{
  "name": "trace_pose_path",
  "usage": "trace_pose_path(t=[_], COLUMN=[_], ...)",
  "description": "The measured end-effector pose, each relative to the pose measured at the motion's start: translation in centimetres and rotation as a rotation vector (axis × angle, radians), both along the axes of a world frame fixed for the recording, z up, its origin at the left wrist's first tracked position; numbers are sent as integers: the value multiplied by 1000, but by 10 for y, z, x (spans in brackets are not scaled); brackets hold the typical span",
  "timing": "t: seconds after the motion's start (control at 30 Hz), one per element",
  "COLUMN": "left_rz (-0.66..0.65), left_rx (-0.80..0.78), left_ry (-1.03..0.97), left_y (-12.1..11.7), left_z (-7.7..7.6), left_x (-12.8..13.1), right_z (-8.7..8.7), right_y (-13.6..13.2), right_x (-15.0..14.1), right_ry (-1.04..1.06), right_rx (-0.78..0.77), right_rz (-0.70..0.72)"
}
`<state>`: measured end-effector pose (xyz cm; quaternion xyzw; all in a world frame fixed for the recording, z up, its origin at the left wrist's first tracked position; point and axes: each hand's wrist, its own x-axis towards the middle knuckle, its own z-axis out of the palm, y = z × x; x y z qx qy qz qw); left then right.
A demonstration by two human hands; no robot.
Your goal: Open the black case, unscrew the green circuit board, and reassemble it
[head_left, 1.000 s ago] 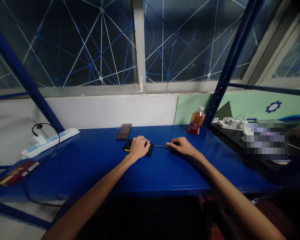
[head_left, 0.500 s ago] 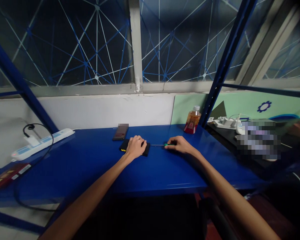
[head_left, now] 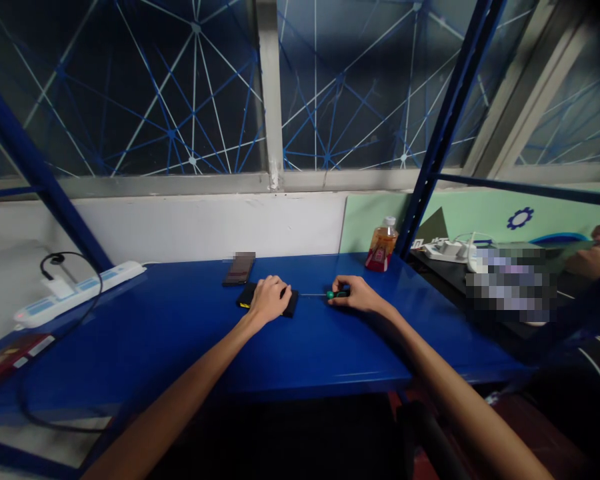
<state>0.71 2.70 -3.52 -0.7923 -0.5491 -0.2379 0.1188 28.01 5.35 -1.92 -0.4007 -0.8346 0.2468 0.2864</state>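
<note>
Grip of the right hand (head_left: 357,295) closed on a green-handled screwdriver (head_left: 331,295), handle hidden a second ago, now showing, suggesting a shifted hold; tip towards the black case (head_left: 292,305) beneath the left hand (head_left: 270,298), nearer the back edge of the bench (head_left: 320,353); left clamping or merely resting, cannot tell.

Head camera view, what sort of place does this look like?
Probably a shared indoor workspace, perhaps a workshop: a blue table with a power strip at its left, a slim green-handled tool in the right hand, and another person's hand off to the right.
</note>
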Motion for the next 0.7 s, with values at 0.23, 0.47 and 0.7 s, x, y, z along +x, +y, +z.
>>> trace_pose_path(t=[0.23, 0.47, 0.7], left_rz=[-3, -6, -39], left_rx=[7, -38, -152], left_ry=[12, 3, 33], left_y=[1, -2, 0], left_z=[0, 3, 2], left_x=[0, 1, -1], right_z=[-1, 4, 3], right_y=[2, -2, -4], right_x=[1, 2, -4], right_ry=[-44, -114, -137], right_rx=[-1, 48, 27], right_rz=[-12, -13, -21])
